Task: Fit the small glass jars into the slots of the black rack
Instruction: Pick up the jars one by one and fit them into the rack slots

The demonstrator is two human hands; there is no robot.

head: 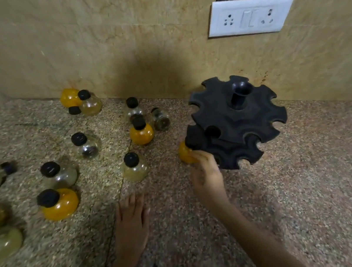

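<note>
Gripping an orange jar (185, 154), the right hand (206, 172) held it against the lower left edge of the black rack (232, 122). Whether its cap sat in a slot could not be told. The left hand (131, 222) lay flat on the speckled surface (314, 181), fingers straight, holding nothing. Loose jars (134, 169) stood scattered left of the rack, most upright, near the wall (111, 40).

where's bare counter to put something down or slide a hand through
Widest bare granite counter lies right of the black rack, out to the wall, and in front of it beside the right hand, which holds an orange jar. A narrower gap sits around the left hand. The left half is crowded with loose jars.
</note>
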